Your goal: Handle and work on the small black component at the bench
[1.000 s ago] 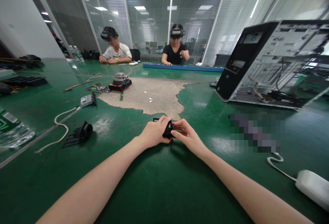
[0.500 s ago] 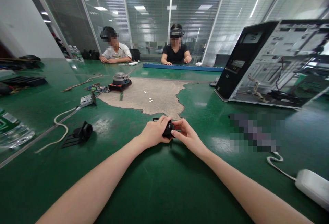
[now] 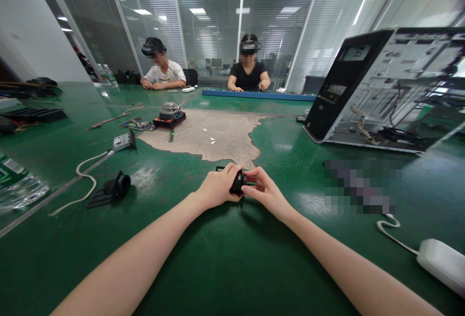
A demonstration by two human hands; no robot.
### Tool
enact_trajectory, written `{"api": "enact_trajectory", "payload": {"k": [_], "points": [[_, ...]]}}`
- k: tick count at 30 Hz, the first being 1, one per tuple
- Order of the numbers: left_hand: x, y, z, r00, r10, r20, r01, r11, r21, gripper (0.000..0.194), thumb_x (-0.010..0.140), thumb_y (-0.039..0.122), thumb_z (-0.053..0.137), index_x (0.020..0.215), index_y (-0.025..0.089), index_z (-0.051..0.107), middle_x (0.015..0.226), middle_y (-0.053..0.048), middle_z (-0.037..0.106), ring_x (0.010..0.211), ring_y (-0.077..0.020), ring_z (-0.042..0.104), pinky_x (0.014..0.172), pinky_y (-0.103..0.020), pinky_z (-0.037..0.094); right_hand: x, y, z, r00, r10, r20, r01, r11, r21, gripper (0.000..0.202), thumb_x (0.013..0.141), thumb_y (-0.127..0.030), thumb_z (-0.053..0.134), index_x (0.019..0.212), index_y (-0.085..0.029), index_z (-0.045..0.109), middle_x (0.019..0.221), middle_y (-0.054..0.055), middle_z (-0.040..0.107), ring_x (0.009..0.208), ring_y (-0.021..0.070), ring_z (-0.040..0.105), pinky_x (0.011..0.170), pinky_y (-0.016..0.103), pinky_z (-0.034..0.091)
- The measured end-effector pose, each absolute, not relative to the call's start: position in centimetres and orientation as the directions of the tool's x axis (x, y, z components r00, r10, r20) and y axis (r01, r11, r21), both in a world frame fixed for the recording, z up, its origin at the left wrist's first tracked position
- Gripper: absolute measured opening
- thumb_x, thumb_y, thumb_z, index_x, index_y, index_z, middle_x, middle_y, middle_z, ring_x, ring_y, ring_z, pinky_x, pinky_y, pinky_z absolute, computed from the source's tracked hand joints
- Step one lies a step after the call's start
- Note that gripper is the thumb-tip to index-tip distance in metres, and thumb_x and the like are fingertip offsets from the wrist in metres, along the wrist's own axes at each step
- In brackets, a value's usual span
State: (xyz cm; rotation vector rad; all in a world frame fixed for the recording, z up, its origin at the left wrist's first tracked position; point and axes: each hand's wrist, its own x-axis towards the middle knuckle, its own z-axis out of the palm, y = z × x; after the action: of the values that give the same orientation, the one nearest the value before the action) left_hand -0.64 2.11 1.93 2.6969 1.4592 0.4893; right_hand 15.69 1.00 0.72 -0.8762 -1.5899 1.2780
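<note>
1. Left hand (image 3: 217,186) is curled snugly over a small black part (image 3: 237,184), fingers draped across the top so most of it is hidden from me.
2. Right hand (image 3: 266,191) has thumb and fingertips pinched in close on the right-hand end of that same part. There's a bit of red by those fingers, can't tell what it is.
3. The part itself is low over the green table (image 3: 225,267), right in front of the person, just this side of the bare tan patch (image 3: 232,137). Can't tell if it's touching the tabletop.
4. Off to the left there's another black piece (image 3: 118,186) with a round end, near a pale cable (image 3: 95,180) and a plastic bottle (image 3: 23,183).
5. Over on the right, a computer case (image 3: 337,88) stands tilted-looking with its insides showing, and a white plastic box (image 3: 441,263) sits closer in.
6. Two people wearing headsets sit across the table, one in a white shirt (image 3: 165,75), one in a black shirt (image 3: 249,75).
</note>
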Motion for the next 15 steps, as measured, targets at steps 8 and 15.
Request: {"api": "enact_trajectory", "payload": {"k": [8,15], "points": [[-0.56,2.03,1.95,0.498,0.832,0.242,0.822,-0.542,0.172,0.063,0.065,0.034,0.058,0.118,0.022,0.028,0.117,-0.007,0.044,0.091,-0.0229,0.056,0.070,-0.031,0.045,15.57,1.10,0.45,-0.339,0.916,0.213,0.057,0.246,-0.968,0.028,0.073,-0.028,0.058,0.097,-0.022,0.045,0.091,0.002,0.053,0.089,0.0152,0.053,0.077,0.032,0.048],[-0.64,2.10,1.87,0.502,0.826,0.256,0.813,-0.552,0.184,0.066,0.063,0.032,0.061,0.118,0.022,0.027,0.117,-0.006,0.044,0.092,-0.0236,0.056,0.070,-0.030,0.046,15.74,0.98,0.56,-0.371,0.899,0.231,0.023,0.257,-0.966,0.023,0.070,-0.025,0.061,0.089,-0.022,0.046,0.090,0.001,0.054,0.089,0.0153,0.054,0.077,0.031,0.047]]}}
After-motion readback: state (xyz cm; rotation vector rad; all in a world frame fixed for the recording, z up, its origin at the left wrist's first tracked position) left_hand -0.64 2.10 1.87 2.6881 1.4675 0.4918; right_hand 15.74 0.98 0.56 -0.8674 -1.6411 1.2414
